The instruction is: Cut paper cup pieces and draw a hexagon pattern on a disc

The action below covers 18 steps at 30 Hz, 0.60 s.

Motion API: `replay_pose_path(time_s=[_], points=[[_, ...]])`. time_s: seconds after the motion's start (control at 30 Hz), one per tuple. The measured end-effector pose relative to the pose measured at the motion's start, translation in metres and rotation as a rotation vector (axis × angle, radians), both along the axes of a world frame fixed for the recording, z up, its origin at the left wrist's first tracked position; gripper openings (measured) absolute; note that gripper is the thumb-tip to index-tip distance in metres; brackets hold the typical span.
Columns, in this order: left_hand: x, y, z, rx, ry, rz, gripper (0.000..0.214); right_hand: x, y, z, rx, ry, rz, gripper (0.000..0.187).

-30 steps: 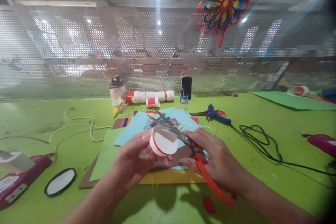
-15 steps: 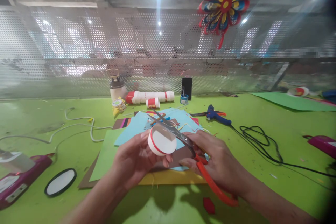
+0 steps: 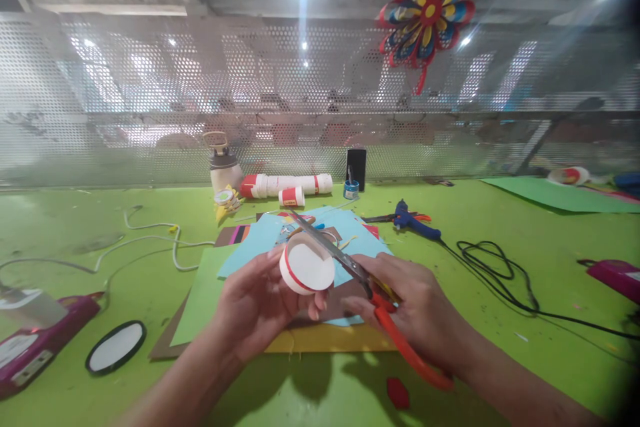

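Paper cup point(image 3: 307, 265), white with a red band, is clamped in the left hand point(image 3: 255, 303) above coloured paper sheets point(image 3: 200, 300). Red-handled scissors point(image 3: 340, 257), gripped by the right hand point(image 3: 420, 310), are laid across its rim, apparently mid-trim. A next cut calls for the cup to be turned steadily.

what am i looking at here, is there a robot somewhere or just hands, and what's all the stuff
No robot: these are a person's two bare hands, filmed by one camera worn on the head, looking forward and down. The left hand holds a short white cup with a red band. The right hand holds orange-handled scissors, with the blades laid across the cup's rim. Under the hands, coloured paper sheets lie on a green table. Around them are a blue glue gun, a black cable, glue bottles and a black-rimmed oval. A paper flower hangs above.
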<state>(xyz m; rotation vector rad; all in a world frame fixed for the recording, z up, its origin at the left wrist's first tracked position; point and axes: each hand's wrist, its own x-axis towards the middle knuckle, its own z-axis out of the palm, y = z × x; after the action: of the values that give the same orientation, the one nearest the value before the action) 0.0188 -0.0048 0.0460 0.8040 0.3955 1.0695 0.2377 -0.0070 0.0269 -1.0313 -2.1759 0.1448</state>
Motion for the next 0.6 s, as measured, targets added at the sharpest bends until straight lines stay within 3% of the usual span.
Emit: replay_pose_path(time_s=[0.23, 0.4, 0.6], points=[[0.000, 0.002, -0.001, 0.023, -0.028, 0.026, 0.032, -0.003, 0.003, 0.002, -0.138, 0.168, -0.064, 0.028], [0.000, 0.007, -0.005, 0.144, -0.053, 0.068, 0.029, -0.003, 0.010, -0.001, -0.371, 0.322, -0.210, 0.038], [0.001, 0.010, -0.008, 0.265, 0.098, 0.276, 0.032, -0.003, 0.013, 0.005, -0.556, 0.447, -0.094, 0.034]])
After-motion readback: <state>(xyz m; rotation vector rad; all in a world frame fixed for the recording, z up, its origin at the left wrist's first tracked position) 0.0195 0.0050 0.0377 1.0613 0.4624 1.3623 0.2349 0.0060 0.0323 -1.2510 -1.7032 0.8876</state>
